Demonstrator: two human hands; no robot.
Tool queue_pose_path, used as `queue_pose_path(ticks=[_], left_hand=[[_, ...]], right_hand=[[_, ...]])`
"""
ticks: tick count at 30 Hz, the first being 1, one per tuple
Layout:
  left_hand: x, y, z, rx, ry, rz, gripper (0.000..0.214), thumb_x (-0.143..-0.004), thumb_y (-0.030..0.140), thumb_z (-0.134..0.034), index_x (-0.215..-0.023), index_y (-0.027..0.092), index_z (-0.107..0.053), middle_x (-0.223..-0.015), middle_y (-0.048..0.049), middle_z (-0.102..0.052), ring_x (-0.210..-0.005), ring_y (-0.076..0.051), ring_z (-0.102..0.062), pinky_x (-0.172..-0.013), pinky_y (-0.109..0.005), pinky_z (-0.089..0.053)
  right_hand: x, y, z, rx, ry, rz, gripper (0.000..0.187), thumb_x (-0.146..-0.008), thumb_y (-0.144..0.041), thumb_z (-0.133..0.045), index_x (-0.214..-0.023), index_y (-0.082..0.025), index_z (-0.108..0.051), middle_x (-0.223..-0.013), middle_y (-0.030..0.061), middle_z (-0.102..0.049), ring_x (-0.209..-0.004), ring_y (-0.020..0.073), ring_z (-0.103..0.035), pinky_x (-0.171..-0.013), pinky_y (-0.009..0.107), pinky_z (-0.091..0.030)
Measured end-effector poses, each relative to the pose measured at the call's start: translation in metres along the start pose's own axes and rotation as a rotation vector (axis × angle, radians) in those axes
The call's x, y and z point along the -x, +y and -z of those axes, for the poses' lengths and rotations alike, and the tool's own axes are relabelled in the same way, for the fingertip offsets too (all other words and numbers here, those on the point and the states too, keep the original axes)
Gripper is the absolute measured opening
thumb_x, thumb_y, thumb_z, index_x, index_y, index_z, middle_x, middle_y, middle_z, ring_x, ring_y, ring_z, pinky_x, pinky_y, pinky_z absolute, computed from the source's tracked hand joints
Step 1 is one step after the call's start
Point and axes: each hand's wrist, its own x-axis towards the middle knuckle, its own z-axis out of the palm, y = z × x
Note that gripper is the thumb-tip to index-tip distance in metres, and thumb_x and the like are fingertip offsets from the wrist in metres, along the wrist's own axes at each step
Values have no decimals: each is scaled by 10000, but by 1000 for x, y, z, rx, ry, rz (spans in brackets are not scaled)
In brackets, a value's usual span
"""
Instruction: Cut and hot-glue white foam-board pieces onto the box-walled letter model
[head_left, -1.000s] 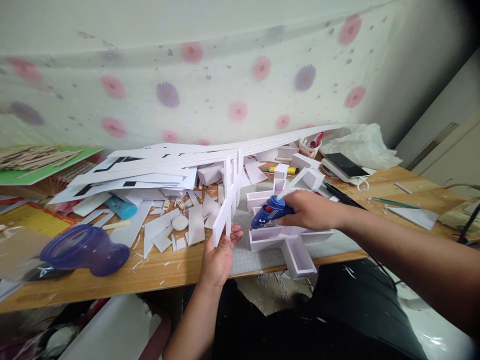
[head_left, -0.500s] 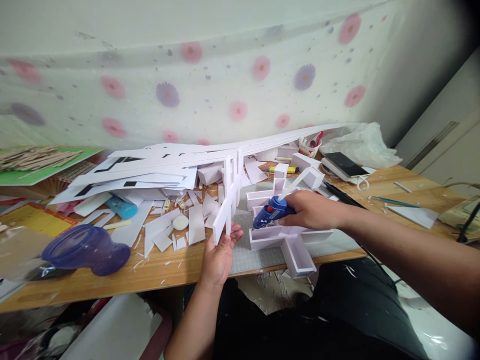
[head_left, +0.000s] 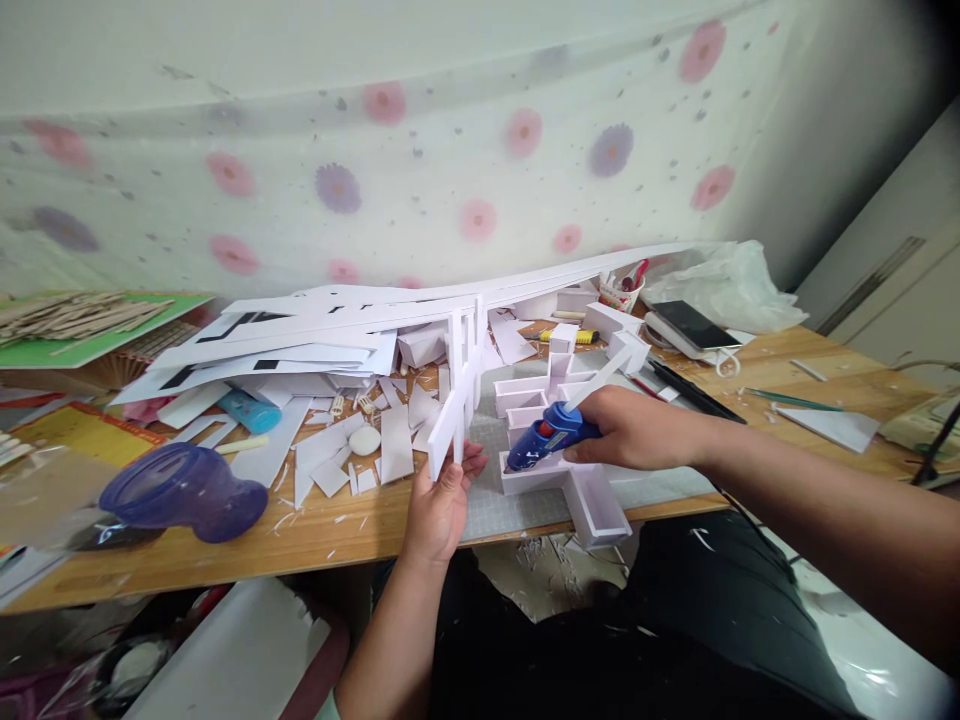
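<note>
My right hand [head_left: 636, 428] is closed on a blue glue gun [head_left: 546, 438], with a white glue stick sticking out behind it. The nozzle points down-left at a white foam-board model [head_left: 570, 480] of walled channels on a grey cutting mat [head_left: 487, 510]. My left hand [head_left: 441, 500] holds the lower end of an upright white foam-board strip structure [head_left: 457, 400], fingers wrapped round its edge, just left of the model.
A wooden desk [head_left: 322, 535] carries a heap of white board sheets [head_left: 300, 340] and offcuts [head_left: 375, 440]. A purple plastic cup [head_left: 184, 492] lies at left, a phone [head_left: 694, 325] and a cup of pens [head_left: 621, 292] at back right. A flowered cloth hangs behind.
The glue gun's nozzle has shifted slightly right and down along the model. My left hand keeps its hold on the upright strip. The view has drifted a little.
</note>
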Motion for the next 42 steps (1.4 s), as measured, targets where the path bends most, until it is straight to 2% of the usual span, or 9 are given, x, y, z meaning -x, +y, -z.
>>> queue_pose_path(ticks=[13, 18, 25, 32, 42], left_hand=[[0, 0, 0, -6, 2, -4, 347, -636, 369, -818, -906, 183, -704, -907, -73, -728, -834, -202, -682, -852, -373, -512], [0, 0, 0, -12, 0, -6, 343, -645, 371, -812, -909, 181, -703, -909, -78, -727, -834, -202, -681, -861, -383, -509], [0, -1, 0, -2, -5, -7, 337, -642, 378, -814, -901, 192, -706, -908, -71, -729, -831, -194, -681, -862, -374, -508], [0, -1, 1, 2, -4, -7, 333, -653, 366, -807, -915, 189, -703, -914, -76, -729, -841, -202, -681, -849, -376, -513], [-1, -1, 2, -5, -26, -7, 344, -652, 375, -809, -923, 188, -711, -909, -76, -732, -856, -192, -672, -883, -377, -505]], right_hand=[[4, 5, -3, 34, 5, -25, 266, -823, -390, -539, -859, -163, -672, -721, 40, -644, -644, 177, -532, -578, 255, -359], [3, 6, -7, -25, 28, 25, 272, -826, -364, -538, -940, -159, -674, -755, 37, -653, -667, 175, -540, -611, 256, -382], [0, 5, -8, 18, 27, -2, 261, -812, -377, -550, -872, -162, -684, -710, 35, -635, -635, 173, -526, -570, 255, -365], [13, 8, -1, -52, 25, 4, 280, -831, -347, -527, -997, -197, -695, -808, 29, -676, -730, 203, -577, -630, 269, -399], [30, 28, 2, -85, -3, -93, 282, -815, -394, -546, -949, -187, -680, -818, 24, -682, -736, 210, -593, -635, 275, -414]])
